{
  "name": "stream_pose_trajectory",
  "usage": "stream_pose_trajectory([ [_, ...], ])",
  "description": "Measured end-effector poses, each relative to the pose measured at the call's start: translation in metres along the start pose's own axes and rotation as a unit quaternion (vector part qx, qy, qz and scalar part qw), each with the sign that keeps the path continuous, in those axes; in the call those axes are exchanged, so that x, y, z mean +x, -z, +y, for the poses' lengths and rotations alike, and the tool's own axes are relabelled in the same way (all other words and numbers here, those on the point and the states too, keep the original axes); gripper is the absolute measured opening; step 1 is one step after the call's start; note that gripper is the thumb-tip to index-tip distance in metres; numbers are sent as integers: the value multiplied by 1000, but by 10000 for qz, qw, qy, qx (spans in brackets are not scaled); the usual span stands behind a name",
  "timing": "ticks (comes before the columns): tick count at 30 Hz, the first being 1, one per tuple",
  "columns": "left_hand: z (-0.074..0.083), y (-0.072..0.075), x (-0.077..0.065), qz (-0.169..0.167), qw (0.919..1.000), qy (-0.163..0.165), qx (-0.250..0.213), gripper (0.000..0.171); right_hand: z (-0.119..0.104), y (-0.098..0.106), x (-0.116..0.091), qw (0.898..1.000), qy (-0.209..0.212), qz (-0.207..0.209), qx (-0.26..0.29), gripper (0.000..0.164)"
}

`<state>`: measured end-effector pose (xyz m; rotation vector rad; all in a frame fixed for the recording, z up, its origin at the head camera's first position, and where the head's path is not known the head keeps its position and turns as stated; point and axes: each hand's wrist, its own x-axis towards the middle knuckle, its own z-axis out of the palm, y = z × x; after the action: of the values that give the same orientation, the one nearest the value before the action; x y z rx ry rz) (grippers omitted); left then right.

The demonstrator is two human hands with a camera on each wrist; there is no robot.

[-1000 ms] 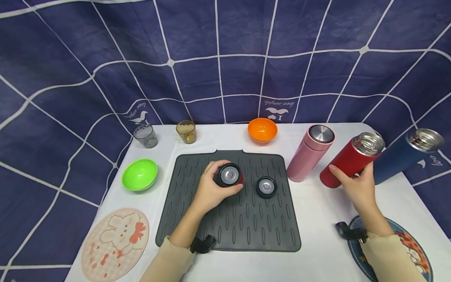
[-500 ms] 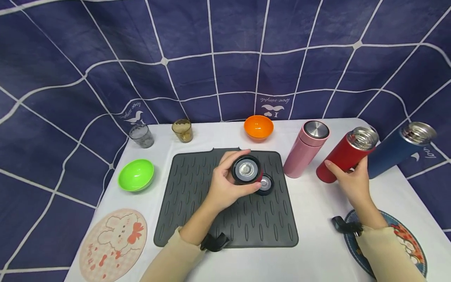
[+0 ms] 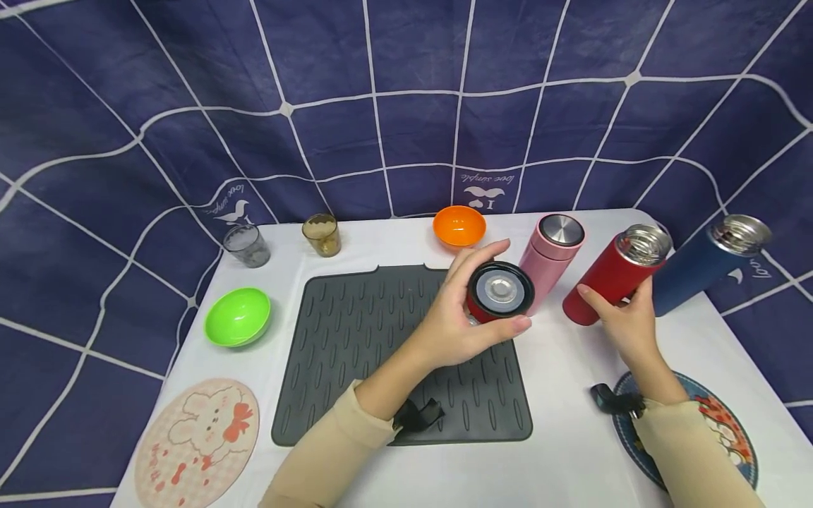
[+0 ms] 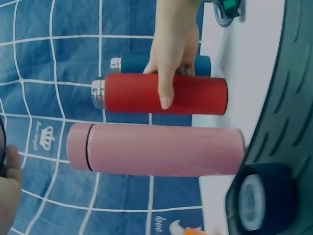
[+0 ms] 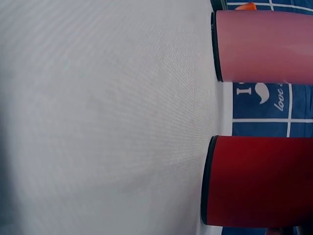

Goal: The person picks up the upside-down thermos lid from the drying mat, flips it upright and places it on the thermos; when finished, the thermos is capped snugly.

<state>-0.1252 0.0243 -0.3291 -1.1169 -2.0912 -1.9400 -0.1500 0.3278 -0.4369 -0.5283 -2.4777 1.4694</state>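
My left hand (image 3: 454,328) holds a red lid (image 3: 502,291) between thumb and fingers, its black rim and grey underside facing the head camera. It hovers over the right part of the grey mat (image 3: 330,395), in front of the pink thermos (image 3: 547,257). With thumb and fingers, my right hand (image 3: 625,321) grips the lower half of a red thermos (image 3: 606,279), which stands lidless on the white table, its steel mouth bare. Beside it stands a blue thermos (image 3: 695,264), also lidless. A dark blue lid (image 4: 274,198) lies on the mat, mostly hidden by my left hand in the head view.
An orange bowl (image 3: 459,227), an amber glass (image 3: 322,236) and a grey glass (image 3: 248,247) line the back edge. At the left are a green bowl (image 3: 237,317) and a pink rabbit placemat (image 3: 197,444). A patterned round placemat (image 3: 641,451) lies under my right forearm.
My left hand has lifted the red lid off the mat and carried it right, toward the pink thermos. My right hand stays on the red thermos.
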Motion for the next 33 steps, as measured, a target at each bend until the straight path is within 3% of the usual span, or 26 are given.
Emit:
stream_pose_trajectory([
  [3,4,-7,9,-174,9996,118,202,82,0,0,0,10000,-10,-28,61,83],
  [5,5,-13,15,-168,9997,160,72,80,0,0,0,10000,12,-22,64,83],
  [10,6,-26,30,284,9988,55,-386,79,1,0,-1,9999,96,15,-83,82],
  [15,25,-30,46,454,9962,-108,-729,70,3,-2,-2,9992,346,149,-113,79],
  [18,34,-34,56,305,9986,206,-373,67,4,-2,-2,9983,522,231,-91,78],
  [21,29,-47,70,66,9974,516,489,68,5,-2,0,9975,634,323,-15,73],
  [24,21,-65,85,-182,9858,663,1532,74,8,-2,1,9967,710,388,27,64],
  [26,17,-79,95,-327,9719,655,2236,78,10,-2,2,9962,763,425,-6,52],
  [28,14,-93,103,-466,9527,595,2943,81,11,-2,2,9951,880,455,57,44],
  [30,10,-107,110,-521,9352,359,3484,82,11,-2,1,9940,970,496,121,38],
  [33,3,-125,118,-476,9012,-105,4306,82,11,-1,-1,9934,978,571,175,34],
])
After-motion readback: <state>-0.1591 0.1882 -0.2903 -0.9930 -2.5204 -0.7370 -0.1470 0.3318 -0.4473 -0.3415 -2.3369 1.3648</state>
